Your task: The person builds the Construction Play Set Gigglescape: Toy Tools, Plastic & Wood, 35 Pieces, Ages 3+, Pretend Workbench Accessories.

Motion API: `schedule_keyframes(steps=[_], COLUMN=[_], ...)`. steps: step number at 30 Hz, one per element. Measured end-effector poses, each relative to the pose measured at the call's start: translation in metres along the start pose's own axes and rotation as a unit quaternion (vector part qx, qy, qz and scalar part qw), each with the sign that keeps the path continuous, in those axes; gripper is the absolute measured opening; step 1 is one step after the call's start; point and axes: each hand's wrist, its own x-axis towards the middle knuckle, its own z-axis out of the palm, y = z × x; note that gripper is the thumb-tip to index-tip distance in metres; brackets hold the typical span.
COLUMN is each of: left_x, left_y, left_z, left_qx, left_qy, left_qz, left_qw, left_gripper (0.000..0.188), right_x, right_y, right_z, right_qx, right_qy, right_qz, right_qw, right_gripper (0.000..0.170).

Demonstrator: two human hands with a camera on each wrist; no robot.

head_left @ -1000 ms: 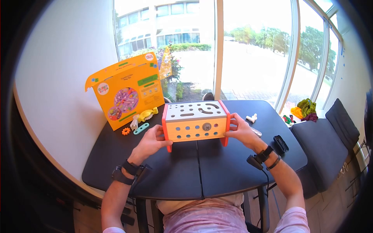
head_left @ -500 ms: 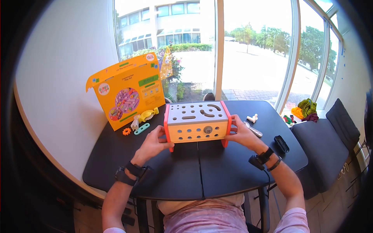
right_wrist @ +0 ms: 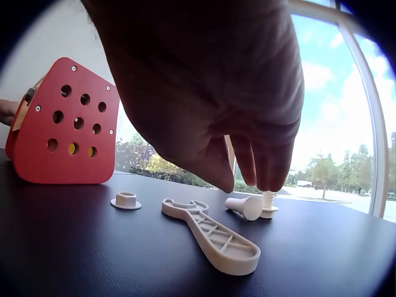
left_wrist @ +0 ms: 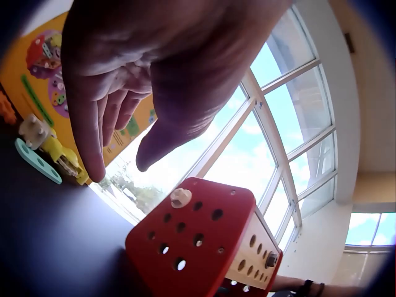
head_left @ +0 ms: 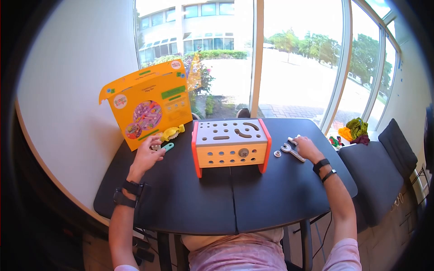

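Note:
The toy workbench [head_left: 233, 144] stands mid-table, with red side panels, a grey holed top and a wooden front bearing a grey screw [head_left: 243, 153]. My left hand [head_left: 148, 156] hovers at a teal strip [head_left: 168, 147] and a yellow toy piece [head_left: 172, 133]; thumb and fingers are apart with nothing between them in the left wrist view. My right hand [head_left: 308, 149] reaches down over two white bolts at the table's right. Its fingertips are right at the top of the upright bolt [right_wrist: 268, 201], thumb apart, beside the lying bolt [right_wrist: 246, 207].
A toy wrench [head_left: 293, 152] and a white nut [head_left: 277, 153] lie between the workbench and my right hand. Behind my left hand stands a yellow cardboard box [head_left: 149, 99]; an orange gear [left_wrist: 6, 108] lies near it. A grey chair [head_left: 373, 174] is at the right.
Both hands have let go of the workbench. The left hand moved left to the teal strip, the right hand right to the bolts. The white nut has come into view.

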Motion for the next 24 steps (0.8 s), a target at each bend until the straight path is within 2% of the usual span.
schedule_keyframes(steps=[5, 7, 10, 13, 16, 20, 22, 24], left_x=[0.005, 0.005, 0.008, 0.029, 0.033, 0.047, 0.048, 0.051], left_y=[-0.028, -0.034, -0.035, -0.075, -0.079, -0.103, -0.104, -0.1], left_z=[-0.037, -0.043, -0.048, -0.058, -0.05, -0.045, -0.043, -0.045], left_qx=[0.088, 0.126, 0.22, 0.375, 0.453, 0.457, 0.456, 0.476], left_qy=[0.064, 0.089, 0.119, 0.127, 0.076, 0.086, 0.093, 0.083], left_qz=[-0.03, -0.037, -0.066, 0.001, 0.006, 0.013, 0.008, -0.039], left_qw=[0.994, 0.987, 0.966, 0.918, 0.888, 0.885, 0.885, 0.875], left_gripper=[0.054, 0.044, 0.042, 0.042, 0.041, 0.041, 0.041, 0.047], right_x=[-0.003, -0.003, -0.005, -0.004, -0.004, -0.008, -0.007, -0.009], right_y=[-0.003, -0.006, -0.008, -0.005, -0.006, -0.004, 0.003, -0.005], right_z=[0.003, -0.003, -0.011, -0.011, -0.013, -0.015, -0.01, -0.018], right_qx=[0.015, 0.028, 0.034, 0.04, 0.046, 0.048, 0.037, 0.063], right_qy=[0.052, 0.04, 0.027, 0.01, 0.002, 0.008, 0.058, 0.086], right_qz=[-0.011, -0.009, -0.008, 0.004, 0.011, 0.017, -0.004, -0.002], right_qw=[0.998, 0.999, 0.999, 0.999, 0.999, 0.999, 0.998, 0.994], right_gripper=[0.029, 0.024, 0.018, 0.012, 0.009, 0.009, 0.008, 0.006])
